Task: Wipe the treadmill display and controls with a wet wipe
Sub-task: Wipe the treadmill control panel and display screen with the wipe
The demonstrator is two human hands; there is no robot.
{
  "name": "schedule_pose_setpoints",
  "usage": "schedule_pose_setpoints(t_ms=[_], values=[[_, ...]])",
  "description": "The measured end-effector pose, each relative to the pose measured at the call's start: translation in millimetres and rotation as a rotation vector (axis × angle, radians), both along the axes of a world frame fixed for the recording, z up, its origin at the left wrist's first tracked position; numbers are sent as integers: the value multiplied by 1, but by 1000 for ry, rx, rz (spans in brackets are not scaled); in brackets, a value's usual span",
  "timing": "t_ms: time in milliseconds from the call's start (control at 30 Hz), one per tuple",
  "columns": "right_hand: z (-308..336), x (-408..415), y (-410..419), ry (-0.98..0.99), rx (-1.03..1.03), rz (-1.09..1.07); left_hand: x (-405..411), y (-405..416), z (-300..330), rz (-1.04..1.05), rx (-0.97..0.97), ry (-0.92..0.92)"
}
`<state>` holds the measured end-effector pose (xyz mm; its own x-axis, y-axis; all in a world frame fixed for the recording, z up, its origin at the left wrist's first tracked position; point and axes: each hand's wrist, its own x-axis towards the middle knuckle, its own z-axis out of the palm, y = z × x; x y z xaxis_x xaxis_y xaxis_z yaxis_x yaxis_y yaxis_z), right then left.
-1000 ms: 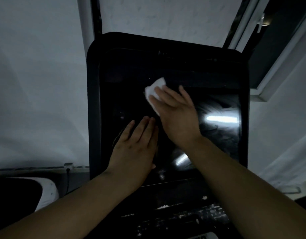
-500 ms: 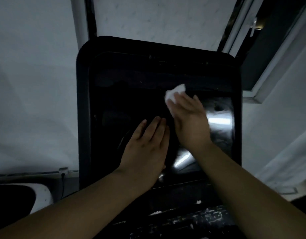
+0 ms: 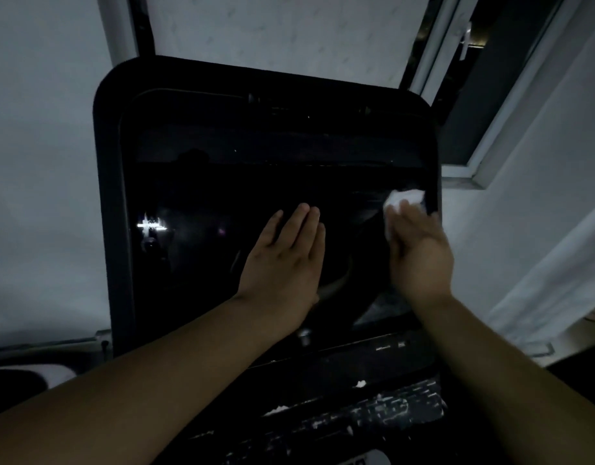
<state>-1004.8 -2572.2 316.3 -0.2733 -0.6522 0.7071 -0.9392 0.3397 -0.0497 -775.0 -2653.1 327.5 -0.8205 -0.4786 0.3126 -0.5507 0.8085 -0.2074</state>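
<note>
Display: the treadmill display [image 3: 222, 203] was a large black glossy panel with rounded corners, standing in the middle of the view and tilted up toward the camera; a small bright reflection showed on its left part.
Wet wipe: the white wet wipe [image 3: 405, 199] lay bunched against the glass at the far right edge of the screen, just inside the dark frame, under the fingertips of the right hand.
Right hand: the right hand [image 3: 420, 253] was flat, fingers stretched out and held together, pressing the wipe onto the screen; it did not look closed around the wipe, only laid over it, and its thumb could not be made out.
Left hand: the left hand [image 3: 286, 263] rested palm-down on the middle of the screen, fingers extended and close together, holding nothing, well apart from the wipe.
Controls: the controls [image 3: 373, 411] sat as a dark strip on the near side of the display, below both wrists, with pale flecks and worn markings on them; their details were too dim to read.
Surroundings: a pale wall [image 3: 37, 162] stood behind on the left, and a window frame [image 3: 484, 129] stood to the far right.
</note>
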Motion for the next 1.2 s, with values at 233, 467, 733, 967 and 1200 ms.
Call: schedule_pose_setpoints(t_ms=[233, 467, 733, 967, 1200], values=[[-52, 25, 23, 104, 8, 206, 2, -1, 1, 8, 11, -33], [-67, 22, 42, -138, -98, -87, -1, 0, 2, 17, 9, -48], [-108, 84, 56, 7, -26, 248, 0, -2, 1, 24, 1, -61], [-105, 59, 66, -155, -173, -122, -2, -2, -1, 28, -8, -48], [-118, 112, 65, -102, -114, 162, -2, 0, 1, 31, -10, -51]])
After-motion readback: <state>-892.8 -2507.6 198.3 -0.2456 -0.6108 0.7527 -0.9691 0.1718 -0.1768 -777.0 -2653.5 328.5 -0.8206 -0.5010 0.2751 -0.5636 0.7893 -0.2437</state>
